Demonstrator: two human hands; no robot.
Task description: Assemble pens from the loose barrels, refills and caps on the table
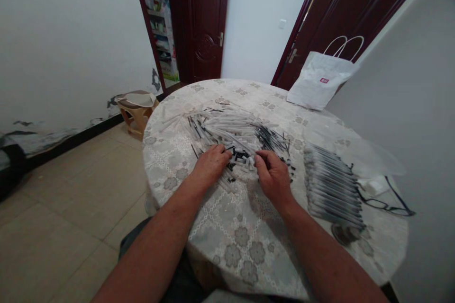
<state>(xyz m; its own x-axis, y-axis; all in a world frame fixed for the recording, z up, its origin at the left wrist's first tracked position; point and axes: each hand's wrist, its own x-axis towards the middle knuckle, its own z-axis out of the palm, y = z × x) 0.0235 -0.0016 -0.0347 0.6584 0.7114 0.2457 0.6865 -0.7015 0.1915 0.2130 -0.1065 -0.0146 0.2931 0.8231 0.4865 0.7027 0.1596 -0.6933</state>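
Note:
A heap of clear pen barrels point(227, 125) and thin black refills point(272, 139) lies in the middle of a round table point(234, 236) with a flowered cloth. My left hand point(210, 164) rests palm down at the heap's near edge, fingers curled onto small black and clear parts point(240, 156). My right hand point(273, 176) is just right of it, fingers bent and pinched together over the same parts; what they hold is too small to name. A neat row of assembled pens point(332, 184) lies to the right of my right hand.
A white paper bag point(320, 80) leans at the table's far right edge. Black glasses point(386, 203) and a clear plastic sheet point(355, 149) lie right of the pens. A small stool point(137, 109) stands on the tiled floor at left. Dark doors are behind.

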